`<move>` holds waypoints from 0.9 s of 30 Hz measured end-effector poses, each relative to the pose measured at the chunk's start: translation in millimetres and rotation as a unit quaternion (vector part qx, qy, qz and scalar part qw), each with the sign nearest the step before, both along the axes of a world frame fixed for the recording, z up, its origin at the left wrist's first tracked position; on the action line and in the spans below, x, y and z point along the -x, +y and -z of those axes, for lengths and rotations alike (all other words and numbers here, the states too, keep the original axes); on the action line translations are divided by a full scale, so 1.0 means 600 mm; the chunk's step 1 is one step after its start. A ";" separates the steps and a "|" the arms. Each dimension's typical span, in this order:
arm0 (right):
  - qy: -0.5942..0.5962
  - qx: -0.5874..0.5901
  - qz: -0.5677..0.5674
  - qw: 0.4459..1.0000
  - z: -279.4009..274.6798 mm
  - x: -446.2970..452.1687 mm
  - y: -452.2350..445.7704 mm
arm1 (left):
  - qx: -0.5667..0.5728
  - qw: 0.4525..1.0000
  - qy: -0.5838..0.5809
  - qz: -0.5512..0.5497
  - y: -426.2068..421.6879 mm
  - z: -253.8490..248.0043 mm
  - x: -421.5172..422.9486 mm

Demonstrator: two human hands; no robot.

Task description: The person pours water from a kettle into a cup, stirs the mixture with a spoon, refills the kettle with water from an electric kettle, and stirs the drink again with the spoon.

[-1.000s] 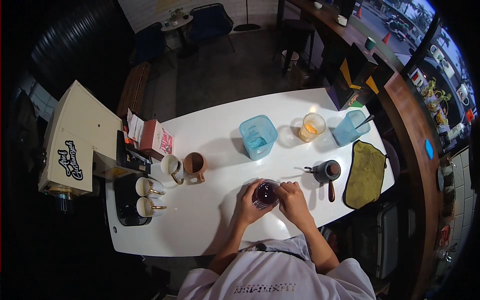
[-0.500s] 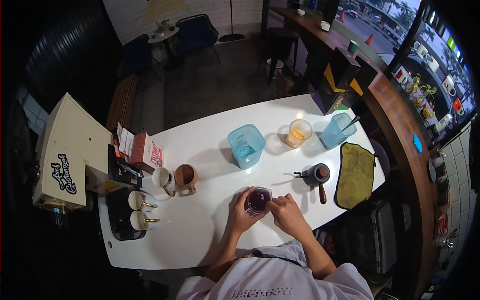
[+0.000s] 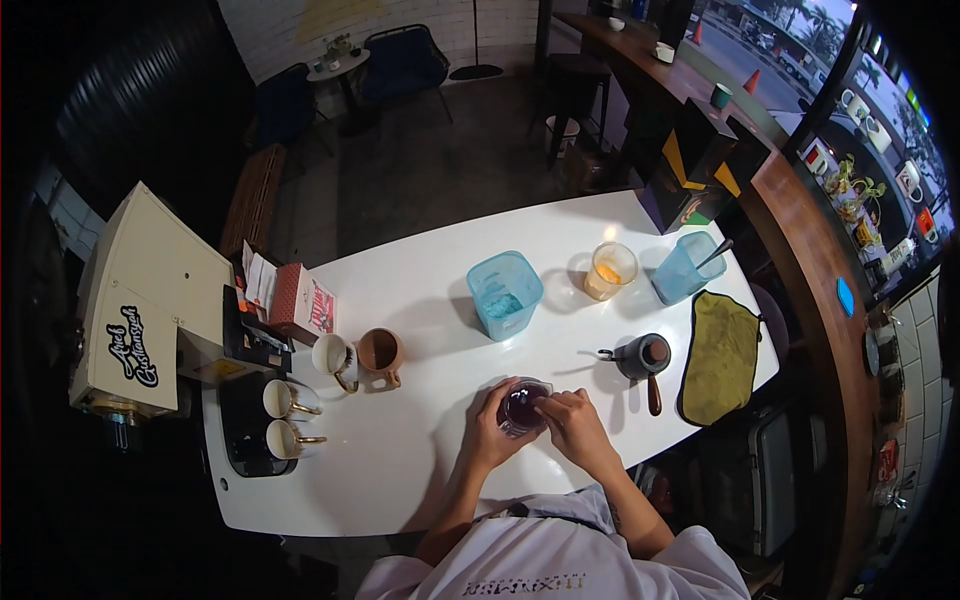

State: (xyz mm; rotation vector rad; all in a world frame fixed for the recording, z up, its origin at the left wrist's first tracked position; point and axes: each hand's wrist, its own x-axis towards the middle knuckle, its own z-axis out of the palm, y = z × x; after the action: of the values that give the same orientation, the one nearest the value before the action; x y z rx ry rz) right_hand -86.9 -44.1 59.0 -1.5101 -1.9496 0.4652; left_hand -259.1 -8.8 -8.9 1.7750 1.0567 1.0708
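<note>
A clear glass [image 3: 524, 406] of dark purple liquid is upright near the front of the white table, with my left hand [image 3: 490, 425] wrapped around its left side. My right hand [image 3: 577, 426] is closed at the glass's right rim, fingers pinched together over the liquid. Whatever those fingers hold is too small and hidden to make out. Beyond the glass stands a light-blue square container [image 3: 504, 300] with some blue stuff in the bottom. To the right sits a small dark pot [image 3: 640, 357] with a wooden handle.
A glass with orange contents [image 3: 610, 272], a second blue container [image 3: 690, 268] with a spoon handle, and an olive cloth [image 3: 722, 358] lie right. Leftward are a brown cup [image 3: 381, 352], a white mug [image 3: 332, 358], two white cups on a black tray, and a cream machine [image 3: 140, 290].
The view has swung slightly, so the whole scene sits a little further right. Both hands stay at the glass; my right fingers remain pinched at its rim.
</note>
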 end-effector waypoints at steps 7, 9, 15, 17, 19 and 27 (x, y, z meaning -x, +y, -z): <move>-0.011 0.052 -0.038 0.998 -0.014 0.001 -0.007 | 0.000 1.000 -0.005 -0.007 0.003 -0.002 0.001; -0.032 0.048 -0.043 0.997 -0.028 -0.009 -0.009 | -0.019 1.000 0.020 -0.012 0.005 -0.007 0.001; -0.095 0.020 -0.010 0.995 -0.035 -0.019 -0.008 | 0.006 1.000 -0.009 0.000 0.002 -0.001 -0.005; -0.102 0.012 0.002 0.995 -0.030 -0.012 -0.001 | -0.004 1.000 -0.002 0.002 0.003 0.001 -0.004; -0.061 0.004 0.017 0.998 -0.014 -0.006 0.004 | -0.013 1.000 0.005 0.001 0.004 0.000 -0.003; 0.000 0.010 -0.075 0.997 -0.017 0.010 -0.002 | -0.003 1.000 -0.008 -0.004 0.004 0.003 -0.003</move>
State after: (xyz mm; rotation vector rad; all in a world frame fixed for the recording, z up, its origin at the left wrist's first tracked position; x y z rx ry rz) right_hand -93.2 -45.5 69.3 -1.3804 -2.0742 0.5494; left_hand -257.4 -6.6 -10.5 1.7652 1.0522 1.0927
